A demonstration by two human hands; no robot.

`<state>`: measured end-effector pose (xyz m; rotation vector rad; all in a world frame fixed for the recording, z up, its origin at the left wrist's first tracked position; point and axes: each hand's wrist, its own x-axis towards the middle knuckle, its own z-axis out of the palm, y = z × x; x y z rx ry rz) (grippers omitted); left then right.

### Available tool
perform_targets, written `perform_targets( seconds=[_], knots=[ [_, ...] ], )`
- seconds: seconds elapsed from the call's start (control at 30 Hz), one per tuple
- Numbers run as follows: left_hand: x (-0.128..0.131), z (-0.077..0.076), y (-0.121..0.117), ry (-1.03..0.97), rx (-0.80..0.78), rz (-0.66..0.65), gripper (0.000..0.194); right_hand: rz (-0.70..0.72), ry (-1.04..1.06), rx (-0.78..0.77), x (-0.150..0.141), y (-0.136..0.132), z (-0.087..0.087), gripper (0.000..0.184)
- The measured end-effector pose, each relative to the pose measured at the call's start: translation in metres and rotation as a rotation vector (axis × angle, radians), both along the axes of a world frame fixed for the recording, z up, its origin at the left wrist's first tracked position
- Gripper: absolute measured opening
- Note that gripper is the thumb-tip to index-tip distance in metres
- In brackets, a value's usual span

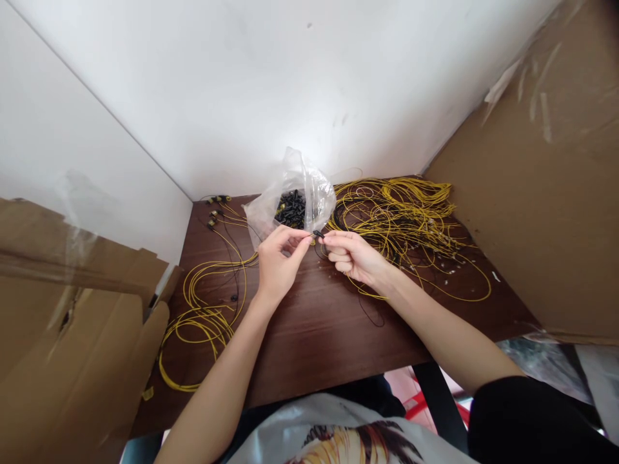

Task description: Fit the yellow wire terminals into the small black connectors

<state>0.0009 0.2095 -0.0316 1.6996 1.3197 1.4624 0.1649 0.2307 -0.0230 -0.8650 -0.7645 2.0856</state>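
Note:
My left hand [278,261] and my right hand [353,254] meet above the middle of a dark wooden table [319,335]. Both pinch a small black connector piece [318,234] between their fingertips, and a thin yellow and black cable end runs from it into my right hand. Just behind my hands lies a clear plastic bag [294,193] holding several small black parts [291,207].
A tangled pile of yellow cables [406,216] covers the table's right rear. More yellow cables [203,316] with black ends lie coiled at the left. Cardboard boxes stand at the left [72,322] and right [546,193]. White walls close the corner behind.

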Motion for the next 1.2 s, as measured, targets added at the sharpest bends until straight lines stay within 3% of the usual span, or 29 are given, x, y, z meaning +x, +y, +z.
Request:
perform_targets(
  seconds=[0.57, 0.9, 1.2],
  knots=[
    [-0.002, 0.0, 0.002, 0.014, 0.03, 0.023, 0.009, -0.081, -0.095, 0.029, 0.0, -0.001, -0.006, 0.018],
    [0.0, 0.0, 0.002, -0.1, -0.041, 0.047, 0.025, -0.153, -0.174, 0.062, -0.008, -0.007, -0.002, 0.022],
    [0.002, 0.002, 0.0, -0.114, -0.027, 0.038, 0.029, -0.174, -0.209, 0.082, -0.011, -0.01, -0.003, 0.027]
  ],
)
